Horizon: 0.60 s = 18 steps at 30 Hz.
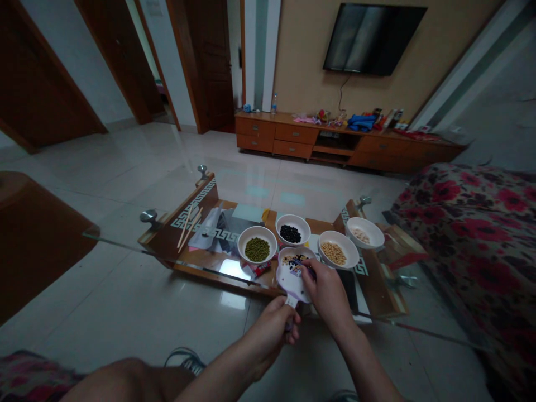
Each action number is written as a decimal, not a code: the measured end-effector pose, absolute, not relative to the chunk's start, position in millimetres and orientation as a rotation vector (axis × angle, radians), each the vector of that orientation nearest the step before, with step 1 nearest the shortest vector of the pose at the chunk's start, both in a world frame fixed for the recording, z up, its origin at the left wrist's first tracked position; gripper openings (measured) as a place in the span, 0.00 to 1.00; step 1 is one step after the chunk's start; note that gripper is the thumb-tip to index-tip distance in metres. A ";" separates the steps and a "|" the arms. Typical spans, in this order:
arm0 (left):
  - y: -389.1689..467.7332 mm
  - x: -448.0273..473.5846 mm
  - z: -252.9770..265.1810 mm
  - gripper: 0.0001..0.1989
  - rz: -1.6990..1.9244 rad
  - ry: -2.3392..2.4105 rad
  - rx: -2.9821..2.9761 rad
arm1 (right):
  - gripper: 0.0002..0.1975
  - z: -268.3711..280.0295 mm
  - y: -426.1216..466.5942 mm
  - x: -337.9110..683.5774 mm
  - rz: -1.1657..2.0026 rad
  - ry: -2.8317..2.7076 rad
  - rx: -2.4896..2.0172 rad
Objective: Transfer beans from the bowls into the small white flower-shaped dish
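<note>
My left hand is closed around the handle of a white and purple flower-shaped scoop. Black beans and yellowish beans lie mixed at the scoop's far end. Over them, my right hand pinches a thin dark utensil, its tip among the beans; its exact kind is unclear. Beyond the scoop stand white bowls: one of green beans, one of black beans, and one of yellow soybeans. A further white bowl at the right contains pale pieces.
The bowls stand on a glass-topped coffee table with a wooden lower shelf. Wooden chopsticks lie at its left. A flowered sofa is on the right, and a low TV cabinet stands along the far wall.
</note>
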<state>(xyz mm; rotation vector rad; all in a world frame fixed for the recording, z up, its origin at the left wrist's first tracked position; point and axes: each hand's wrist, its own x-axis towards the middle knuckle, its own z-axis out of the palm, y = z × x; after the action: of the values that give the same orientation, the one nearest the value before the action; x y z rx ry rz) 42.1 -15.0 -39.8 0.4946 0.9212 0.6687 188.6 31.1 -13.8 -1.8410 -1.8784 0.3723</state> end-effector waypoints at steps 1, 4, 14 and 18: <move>-15.2 42.1 -40.5 0.09 0.668 0.923 0.491 | 0.12 -12.7 31.3 191.1 0.340 -1.853 -1.831; -15.6 42.3 -41.3 0.11 0.652 0.927 0.467 | 0.14 -10.0 32.0 201.7 0.210 -1.732 -1.850; -17.5 39.8 -36.1 0.11 0.617 0.927 0.479 | 0.16 4.6 25.6 221.5 -0.316 -1.467 -2.254; -16.8 39.7 -36.1 0.12 0.586 0.946 0.496 | 0.16 1.6 28.8 214.1 -0.063 -1.498 -2.143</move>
<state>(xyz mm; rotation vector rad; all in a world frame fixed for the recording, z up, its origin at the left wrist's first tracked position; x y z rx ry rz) 39.7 -16.8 -36.1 0.4959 0.9465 0.5856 214.1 28.8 1.6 -2.1432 -1.4985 -0.0628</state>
